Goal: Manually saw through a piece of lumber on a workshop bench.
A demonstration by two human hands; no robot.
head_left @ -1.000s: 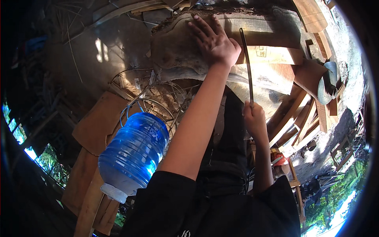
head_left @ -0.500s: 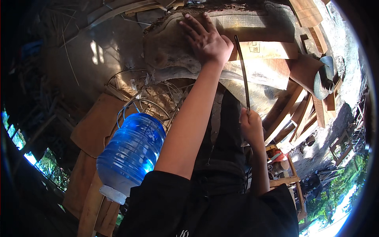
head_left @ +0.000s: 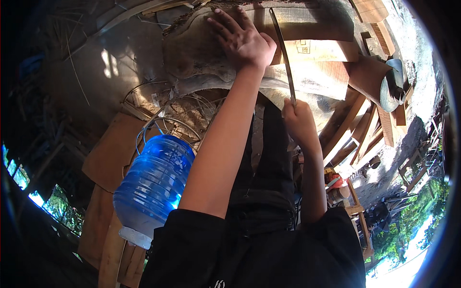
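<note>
The right hand (head_left: 301,122) has its fingers curled closed around the near end of a thin, dark tool (head_left: 286,60). From those fingers the tool's long axis runs forward, leaning a little left, and crosses the slab (head_left: 194,53) at nearly a right angle, since the slab stretches left to right ahead of them. Whether the tool touches the wood or hangs above it I cannot tell.

The left hand (head_left: 249,48) is the nearer one to the slab: it lies on top, palm down, fingers pointing forward and slightly apart, holding nothing, with the thumb out to the right, just beside the tool. The left arm reaches forward almost straight; the right arm is more drawn in, its fist nearer the body.

Just to the right of the left fingers, below the slab's near edge, is a pale board (head_left: 326,50) with a drawn mark. Farther right of the right fingers are wood offcuts (head_left: 357,132) and a curled grey sheet (head_left: 393,89). Well back and left of the left fingers lies a blue jug (head_left: 153,177), beside brown planks (head_left: 110,153).
</note>
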